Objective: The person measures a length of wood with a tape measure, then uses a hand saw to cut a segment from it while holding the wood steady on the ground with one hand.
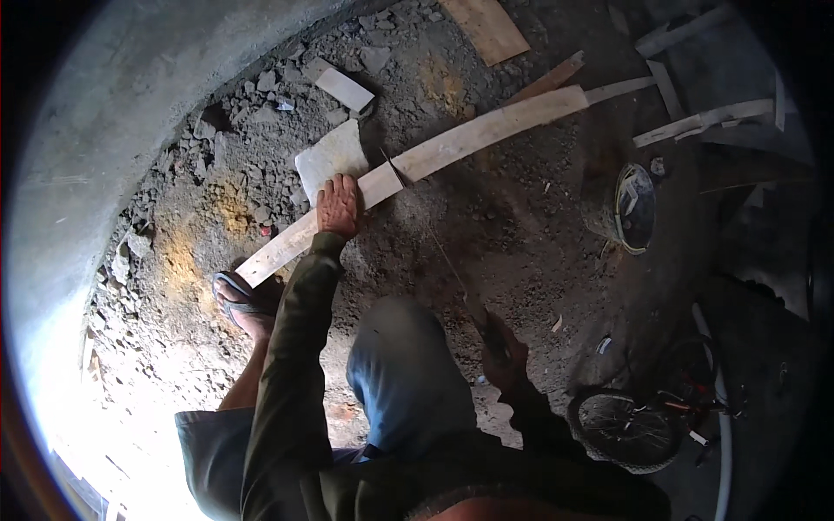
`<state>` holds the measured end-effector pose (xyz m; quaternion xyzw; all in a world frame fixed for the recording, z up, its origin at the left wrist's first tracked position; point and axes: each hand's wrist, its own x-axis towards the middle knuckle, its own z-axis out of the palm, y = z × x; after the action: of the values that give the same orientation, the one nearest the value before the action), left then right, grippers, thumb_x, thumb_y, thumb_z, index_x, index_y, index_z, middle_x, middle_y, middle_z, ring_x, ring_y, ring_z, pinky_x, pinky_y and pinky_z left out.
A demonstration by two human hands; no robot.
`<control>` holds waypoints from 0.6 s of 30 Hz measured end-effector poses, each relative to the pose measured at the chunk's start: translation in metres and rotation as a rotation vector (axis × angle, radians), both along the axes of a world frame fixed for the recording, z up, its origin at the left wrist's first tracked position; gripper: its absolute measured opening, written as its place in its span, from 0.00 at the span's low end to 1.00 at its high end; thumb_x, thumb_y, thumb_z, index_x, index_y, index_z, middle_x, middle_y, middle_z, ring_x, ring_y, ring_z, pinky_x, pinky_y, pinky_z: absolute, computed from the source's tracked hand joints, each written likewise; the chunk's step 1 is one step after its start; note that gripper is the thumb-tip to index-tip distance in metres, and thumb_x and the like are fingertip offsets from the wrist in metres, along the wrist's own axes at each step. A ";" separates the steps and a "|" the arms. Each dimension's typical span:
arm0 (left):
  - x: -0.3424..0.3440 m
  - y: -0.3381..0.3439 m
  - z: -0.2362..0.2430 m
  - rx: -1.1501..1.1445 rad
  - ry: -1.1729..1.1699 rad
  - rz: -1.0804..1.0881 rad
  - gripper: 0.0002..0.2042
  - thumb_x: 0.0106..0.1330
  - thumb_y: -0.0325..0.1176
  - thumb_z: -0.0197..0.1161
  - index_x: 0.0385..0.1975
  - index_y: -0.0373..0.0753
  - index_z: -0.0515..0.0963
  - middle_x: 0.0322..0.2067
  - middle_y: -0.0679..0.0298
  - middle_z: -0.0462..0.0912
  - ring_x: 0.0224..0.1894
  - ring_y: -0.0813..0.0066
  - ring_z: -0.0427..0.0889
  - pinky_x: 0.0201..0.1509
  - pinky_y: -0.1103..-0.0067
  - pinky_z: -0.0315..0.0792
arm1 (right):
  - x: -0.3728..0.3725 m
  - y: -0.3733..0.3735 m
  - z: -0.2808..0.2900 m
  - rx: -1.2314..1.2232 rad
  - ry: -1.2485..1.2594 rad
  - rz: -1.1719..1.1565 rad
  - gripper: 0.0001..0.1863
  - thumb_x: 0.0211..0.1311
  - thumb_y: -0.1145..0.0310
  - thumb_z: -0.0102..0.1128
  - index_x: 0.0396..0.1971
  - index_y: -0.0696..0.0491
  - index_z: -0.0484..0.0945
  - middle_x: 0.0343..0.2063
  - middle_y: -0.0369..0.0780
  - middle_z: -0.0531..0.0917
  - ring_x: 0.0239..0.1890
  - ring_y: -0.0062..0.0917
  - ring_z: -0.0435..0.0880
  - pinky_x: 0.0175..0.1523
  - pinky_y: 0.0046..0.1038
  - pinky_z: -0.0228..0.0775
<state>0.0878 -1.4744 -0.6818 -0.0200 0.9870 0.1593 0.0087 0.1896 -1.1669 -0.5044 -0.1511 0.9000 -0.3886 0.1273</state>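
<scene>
A long pale wooden plank [486, 136] runs slantwise from my sandalled left foot [246, 304] up to the far right. My left hand [339, 206] presses down on it, fingers curled over its far edge, beside a whitish block [328, 161]. In my right hand [506, 360] I grip the handle of a handsaw [452, 263]. Its thin blade reaches away from me and crosses the plank to the right of my left hand, where a dark line shows across the wood. How deep the blade sits in the wood I cannot tell.
Rubble and loose soil cover the ground, up to a curved concrete wall [113, 113] at the left. A bucket [636, 208] lies tipped at the right, with a small bicycle [630, 430] nearer me. Boards and wood scraps [491, 30] lie at the far side.
</scene>
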 end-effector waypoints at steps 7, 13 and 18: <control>-0.008 0.015 0.017 0.158 -0.014 -0.059 0.34 0.47 0.50 0.66 0.47 0.32 0.62 0.42 0.53 0.66 0.44 0.54 0.68 0.44 0.64 0.64 | -0.024 -0.022 -0.024 0.017 -0.174 -0.192 0.26 0.52 0.71 0.57 0.54 0.60 0.67 0.41 0.50 0.80 0.43 0.34 0.81 0.43 0.32 0.72; 0.002 0.000 0.014 0.132 -0.023 -0.049 0.34 0.48 0.53 0.65 0.46 0.34 0.62 0.43 0.53 0.66 0.45 0.53 0.67 0.46 0.63 0.64 | 0.000 -0.007 -0.012 -0.049 -0.196 -0.162 0.26 0.51 0.71 0.57 0.53 0.60 0.68 0.40 0.53 0.79 0.45 0.36 0.80 0.46 0.32 0.71; -0.003 0.022 0.020 0.142 0.005 0.001 0.32 0.51 0.55 0.61 0.47 0.34 0.64 0.42 0.53 0.67 0.45 0.55 0.68 0.44 0.62 0.63 | -0.093 -0.058 -0.064 0.026 -0.113 -0.111 0.29 0.54 0.67 0.56 0.58 0.55 0.64 0.45 0.53 0.76 0.47 0.45 0.76 0.50 0.37 0.68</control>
<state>0.0843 -1.4526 -0.6617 -0.0192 0.9733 0.2288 0.0077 0.0965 -1.2252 -0.5687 -0.0774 0.9033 -0.3913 0.1579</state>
